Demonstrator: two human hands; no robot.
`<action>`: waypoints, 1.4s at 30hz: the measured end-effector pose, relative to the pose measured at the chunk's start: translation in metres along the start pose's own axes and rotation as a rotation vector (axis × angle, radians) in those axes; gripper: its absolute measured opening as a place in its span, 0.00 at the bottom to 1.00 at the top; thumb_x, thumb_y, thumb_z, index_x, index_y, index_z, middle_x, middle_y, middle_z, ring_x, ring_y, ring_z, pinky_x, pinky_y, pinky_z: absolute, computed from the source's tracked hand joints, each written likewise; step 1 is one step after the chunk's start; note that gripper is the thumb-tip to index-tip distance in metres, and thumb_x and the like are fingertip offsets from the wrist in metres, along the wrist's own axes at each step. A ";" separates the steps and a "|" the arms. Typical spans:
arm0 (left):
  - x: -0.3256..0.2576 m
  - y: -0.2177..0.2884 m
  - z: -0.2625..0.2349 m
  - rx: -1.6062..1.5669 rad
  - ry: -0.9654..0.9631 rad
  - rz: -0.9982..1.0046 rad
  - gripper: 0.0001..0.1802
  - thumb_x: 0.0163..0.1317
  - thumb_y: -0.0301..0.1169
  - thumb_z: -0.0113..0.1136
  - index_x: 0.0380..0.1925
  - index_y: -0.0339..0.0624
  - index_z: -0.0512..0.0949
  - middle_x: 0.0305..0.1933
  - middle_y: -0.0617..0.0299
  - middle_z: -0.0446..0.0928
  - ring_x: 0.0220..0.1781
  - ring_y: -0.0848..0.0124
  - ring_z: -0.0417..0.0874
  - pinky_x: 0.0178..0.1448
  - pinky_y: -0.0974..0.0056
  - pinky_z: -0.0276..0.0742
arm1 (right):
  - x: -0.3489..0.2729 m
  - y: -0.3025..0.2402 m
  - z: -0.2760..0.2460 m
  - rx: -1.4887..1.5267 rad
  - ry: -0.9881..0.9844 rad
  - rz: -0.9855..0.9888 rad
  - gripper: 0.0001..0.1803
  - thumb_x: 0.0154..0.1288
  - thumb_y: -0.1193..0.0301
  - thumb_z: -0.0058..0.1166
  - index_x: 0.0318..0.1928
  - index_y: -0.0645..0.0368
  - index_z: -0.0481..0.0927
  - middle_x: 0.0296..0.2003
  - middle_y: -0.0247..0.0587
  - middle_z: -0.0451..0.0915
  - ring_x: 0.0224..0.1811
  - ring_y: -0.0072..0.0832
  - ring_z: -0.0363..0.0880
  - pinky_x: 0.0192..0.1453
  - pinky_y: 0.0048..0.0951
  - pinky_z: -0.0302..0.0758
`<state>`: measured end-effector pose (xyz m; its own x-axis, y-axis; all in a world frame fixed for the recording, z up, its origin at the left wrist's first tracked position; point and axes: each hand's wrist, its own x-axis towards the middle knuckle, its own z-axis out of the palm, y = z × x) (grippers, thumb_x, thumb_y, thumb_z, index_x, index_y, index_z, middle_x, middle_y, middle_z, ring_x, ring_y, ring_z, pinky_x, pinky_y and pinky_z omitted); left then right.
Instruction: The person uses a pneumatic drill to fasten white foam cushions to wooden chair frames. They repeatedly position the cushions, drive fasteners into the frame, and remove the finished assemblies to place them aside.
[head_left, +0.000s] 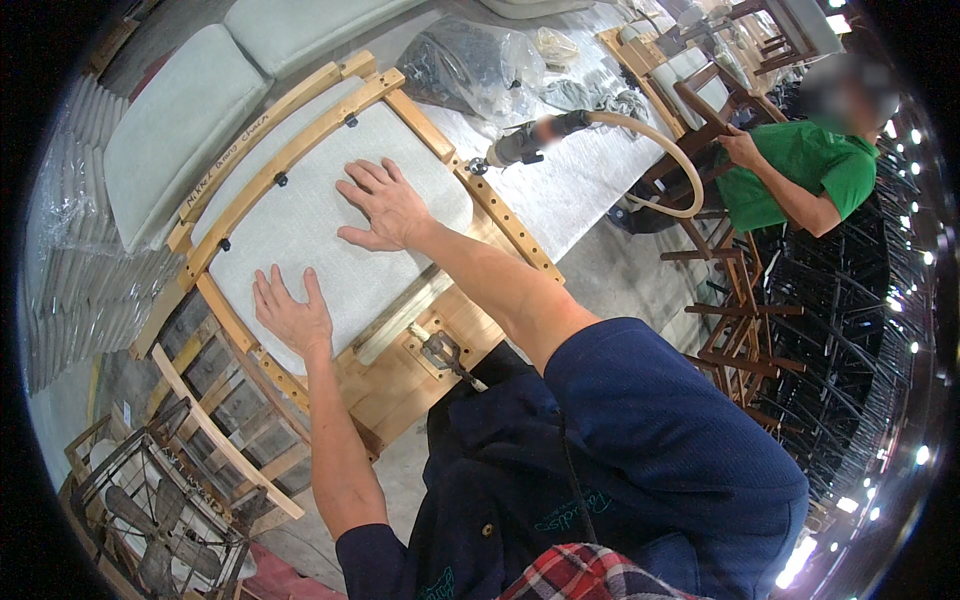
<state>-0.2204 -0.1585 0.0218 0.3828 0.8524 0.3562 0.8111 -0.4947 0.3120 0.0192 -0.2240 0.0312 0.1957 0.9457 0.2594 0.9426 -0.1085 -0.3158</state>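
A wooden frame (425, 127) in the upper left surrounds a pale padded panel (290, 235), its curved rail (303, 135) apparently keeping the panel from sliding. The person's right hand (390, 212) and left hand (297, 318) lie flat on the panel, fingers spread wide, gripping nothing, likely to share the pressure. A co-worker (785, 165) stands upper right; top centre, a plastic bag (455, 65) and hose-fed tool (513, 148) crowd the worktop (590, 175) beside the frame
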 end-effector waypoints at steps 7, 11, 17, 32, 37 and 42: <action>0.001 0.001 -0.002 -0.013 -0.012 -0.004 0.36 0.69 0.54 0.61 0.67 0.37 0.75 0.76 0.45 0.67 0.79 0.50 0.62 0.78 0.45 0.58 | 0.000 0.000 -0.002 -0.003 -0.008 -0.003 0.43 0.67 0.37 0.50 0.71 0.55 0.70 0.75 0.50 0.63 0.79 0.46 0.57 0.83 0.57 0.51; 0.001 0.003 -0.003 -0.015 0.037 0.014 0.34 0.69 0.52 0.63 0.64 0.37 0.76 0.75 0.44 0.69 0.77 0.49 0.66 0.77 0.45 0.59 | 0.000 0.000 0.000 -0.006 -0.002 -0.005 0.43 0.67 0.37 0.50 0.71 0.55 0.70 0.74 0.50 0.63 0.79 0.46 0.57 0.82 0.58 0.52; 0.001 0.001 -0.002 -0.011 -0.014 0.000 0.37 0.70 0.55 0.60 0.67 0.37 0.74 0.76 0.44 0.67 0.79 0.49 0.62 0.78 0.45 0.58 | 0.000 0.000 0.000 -0.009 -0.002 -0.003 0.43 0.67 0.37 0.50 0.71 0.55 0.70 0.74 0.51 0.63 0.79 0.46 0.57 0.82 0.58 0.52; 0.001 0.002 -0.002 -0.006 -0.013 -0.007 0.36 0.69 0.54 0.61 0.66 0.37 0.75 0.76 0.44 0.67 0.78 0.48 0.63 0.77 0.44 0.58 | 0.000 0.002 0.003 -0.005 -0.001 -0.004 0.44 0.67 0.36 0.50 0.72 0.55 0.69 0.74 0.51 0.62 0.79 0.46 0.56 0.82 0.58 0.52; 0.000 -0.001 -0.001 -0.021 -0.007 -0.003 0.36 0.69 0.54 0.61 0.67 0.37 0.74 0.76 0.44 0.67 0.78 0.49 0.62 0.77 0.44 0.58 | 0.001 0.001 0.001 0.004 -0.013 -0.004 0.44 0.67 0.36 0.49 0.72 0.54 0.68 0.74 0.51 0.62 0.79 0.46 0.56 0.83 0.58 0.51; 0.000 0.001 -0.001 -0.011 -0.004 0.002 0.36 0.69 0.54 0.61 0.66 0.37 0.75 0.76 0.44 0.67 0.78 0.48 0.63 0.77 0.44 0.58 | 0.000 0.001 0.001 -0.007 -0.006 -0.002 0.44 0.67 0.37 0.50 0.72 0.54 0.69 0.74 0.50 0.62 0.79 0.46 0.56 0.82 0.58 0.51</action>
<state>-0.2203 -0.1586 0.0232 0.3860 0.8521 0.3535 0.8056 -0.4981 0.3208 0.0196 -0.2235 0.0296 0.1922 0.9477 0.2547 0.9450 -0.1088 -0.3085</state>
